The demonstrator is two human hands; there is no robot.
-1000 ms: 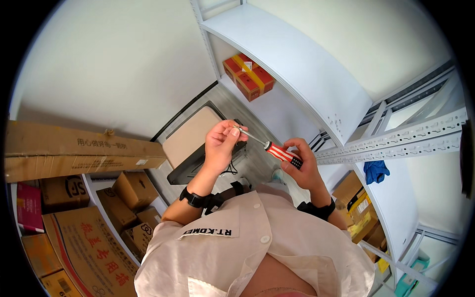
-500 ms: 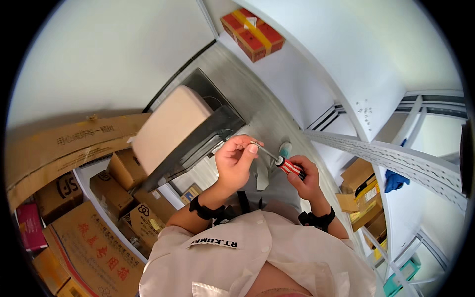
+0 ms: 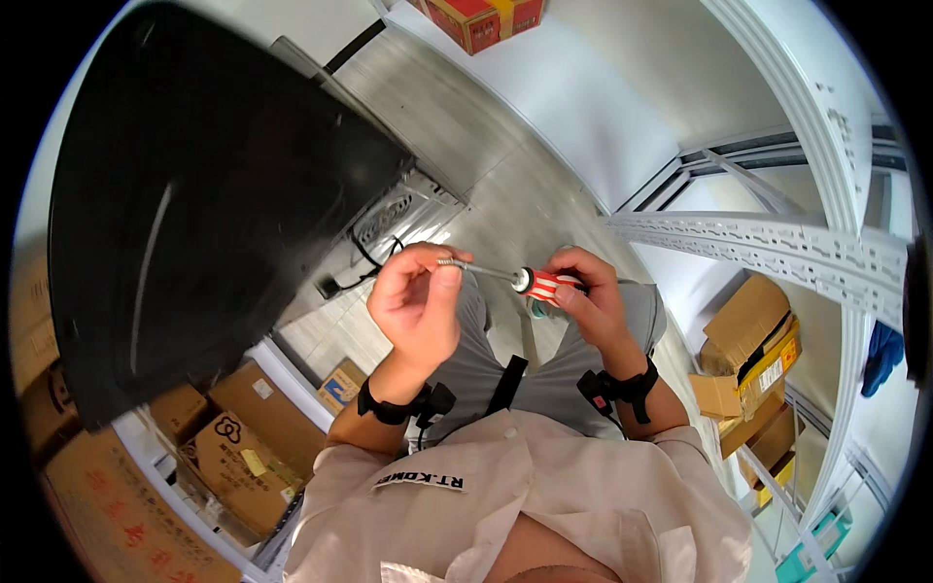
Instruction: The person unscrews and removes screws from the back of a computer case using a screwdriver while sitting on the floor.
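Note:
My right hand is closed round the red-and-white striped handle of a screwdriver, whose metal shaft points left. At the shaft's end, my left hand pinches a small threaded metal screw between thumb and fingers. The screw lies in line with the shaft, its head end by the screwdriver's tip. Whether the two touch is too small to tell. Left of my left hand looms a large glossy black panel. Along its right edge show a metal unit with a round fan grille and a black cable.
Several cardboard boxes fill shelving at the lower left. White perforated shelf beams run along the right, with opened cartons and a blue cloth item. A red box sits at the far top.
My view has shifted, and the black panel now fills much of the left side. Both hands stay in front of me. The screwdriver has turned to lie more level, and the screw shows more plainly.

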